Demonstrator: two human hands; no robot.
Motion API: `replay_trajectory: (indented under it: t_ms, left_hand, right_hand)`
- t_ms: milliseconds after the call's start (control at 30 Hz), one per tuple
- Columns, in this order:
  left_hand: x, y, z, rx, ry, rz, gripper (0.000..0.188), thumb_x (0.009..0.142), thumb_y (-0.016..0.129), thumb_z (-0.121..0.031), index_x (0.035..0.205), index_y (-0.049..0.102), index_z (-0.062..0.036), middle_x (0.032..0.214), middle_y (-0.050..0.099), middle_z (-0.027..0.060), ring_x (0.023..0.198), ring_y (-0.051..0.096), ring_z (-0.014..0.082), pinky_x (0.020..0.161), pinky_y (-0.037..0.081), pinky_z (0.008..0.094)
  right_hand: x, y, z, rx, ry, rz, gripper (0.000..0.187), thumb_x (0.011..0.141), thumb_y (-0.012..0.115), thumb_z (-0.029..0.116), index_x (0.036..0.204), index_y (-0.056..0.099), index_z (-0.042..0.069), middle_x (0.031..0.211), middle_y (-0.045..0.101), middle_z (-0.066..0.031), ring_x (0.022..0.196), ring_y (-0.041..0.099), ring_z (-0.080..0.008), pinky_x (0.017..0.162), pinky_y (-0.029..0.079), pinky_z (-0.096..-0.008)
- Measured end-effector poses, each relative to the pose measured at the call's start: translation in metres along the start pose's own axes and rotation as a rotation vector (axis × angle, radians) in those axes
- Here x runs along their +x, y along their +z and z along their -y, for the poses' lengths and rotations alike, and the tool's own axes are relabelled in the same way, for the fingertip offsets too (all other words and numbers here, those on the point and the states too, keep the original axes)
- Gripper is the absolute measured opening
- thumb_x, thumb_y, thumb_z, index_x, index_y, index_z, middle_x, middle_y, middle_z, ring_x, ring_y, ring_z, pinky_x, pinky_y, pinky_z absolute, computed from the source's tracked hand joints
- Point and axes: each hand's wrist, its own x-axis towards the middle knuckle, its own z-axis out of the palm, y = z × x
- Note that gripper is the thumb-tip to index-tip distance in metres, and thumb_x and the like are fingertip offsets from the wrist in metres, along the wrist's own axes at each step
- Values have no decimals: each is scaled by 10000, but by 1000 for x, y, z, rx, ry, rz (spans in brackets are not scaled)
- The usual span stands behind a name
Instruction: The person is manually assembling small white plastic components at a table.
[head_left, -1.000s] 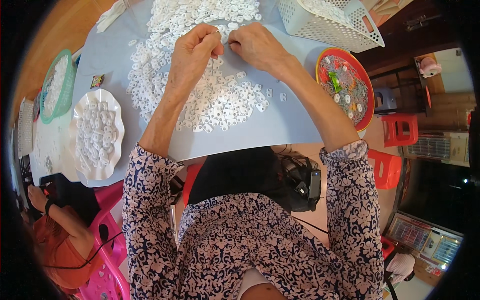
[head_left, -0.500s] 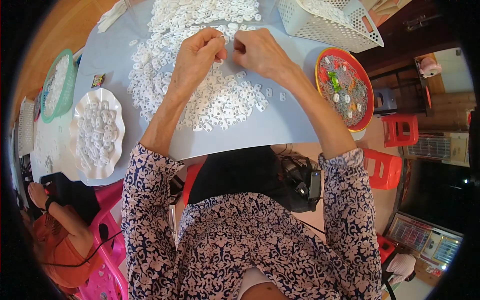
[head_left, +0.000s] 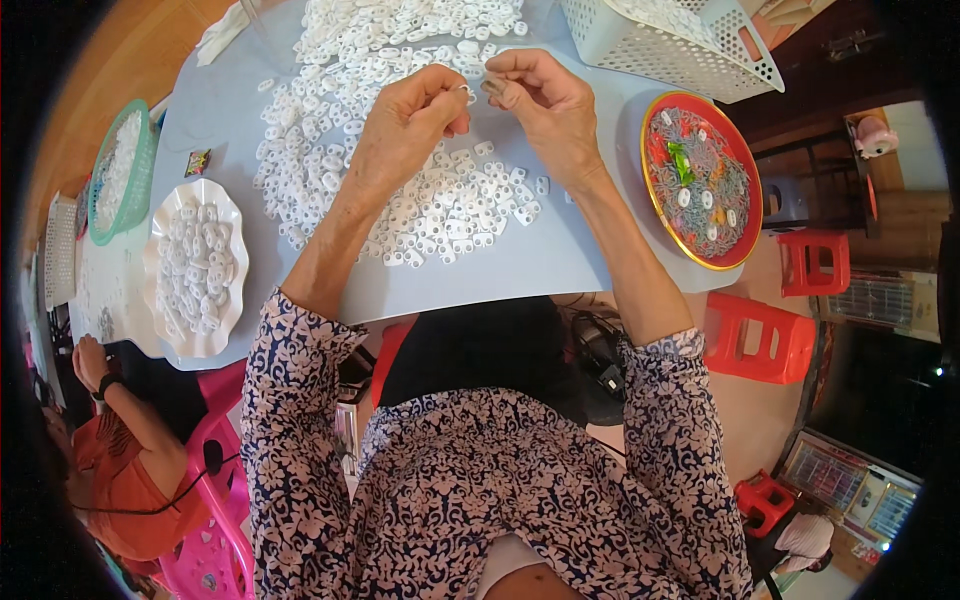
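Observation:
My left hand [head_left: 415,118] is closed in a pinch on a small white plastic piece [head_left: 464,90], held up over the table. Close beside it, my right hand [head_left: 550,112] pinches a small grey piece [head_left: 492,88] between thumb and forefinger; its exact kind is too small to make out. The two fingertips are a short gap apart. Beneath and around both hands lies a spread of loose white oval pieces with holes [head_left: 445,215]. To the right stands a red round tray [head_left: 752,200] with a gold rim, holding thin grey parts, several white pieces and a green wrapper.
On the left sit a scalloped white dish [head_left: 236,285] of white pieces and a green basket [head_left: 137,195]. A perforated white basket [head_left: 680,60] stands at the back right. Red stools [head_left: 755,338] are on the floor at right. Another person's arm [head_left: 135,425] rests at lower left.
My right hand has turned and its fingers have opened out to a fingertip pinch, showing the grey piece. My left hand has shifted slightly right and down.

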Motion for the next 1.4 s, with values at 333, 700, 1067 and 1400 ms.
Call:
replay_trajectory:
  t_ms: [333,700,1067,1400]
  left_hand:
    - [-2,2,1,57,15,9,148,895,530,-147,901,595,-14,659,569,7,635,511,68,611,423,228]
    - [-3,7,6,57,3,-17,146,908,524,-142,905,589,-12,670,572,8,636,510,71,616,430,227]
    - [-3,5,2,58,85,74,129,900,524,-124,876,593,-17,669,589,10,631,489,53,579,405,215]
    - [-1,4,4,7,42,24,130,886,520,-114,899,598,-10,730,643,39,667,554,73,631,448,231]
  right_hand:
    - [1,2,-3,-10,-25,32,172,848,602,7,1020,599,-4,883,646,-54,810,624,-100,765,530,-240]
    - [0,3,-8,23,-54,3,134,842,631,31,973,626,1,824,653,-30,735,594,-69,676,492,-204]
    - [-3,-2,-3,-106,1,59,131,864,645,123,830,647,-3,694,613,7,611,486,-35,551,408,-195]
    - [-3,2,0,-59,40,26,198,892,617,184,828,647,-1,698,624,-8,617,507,-49,568,434,-199]
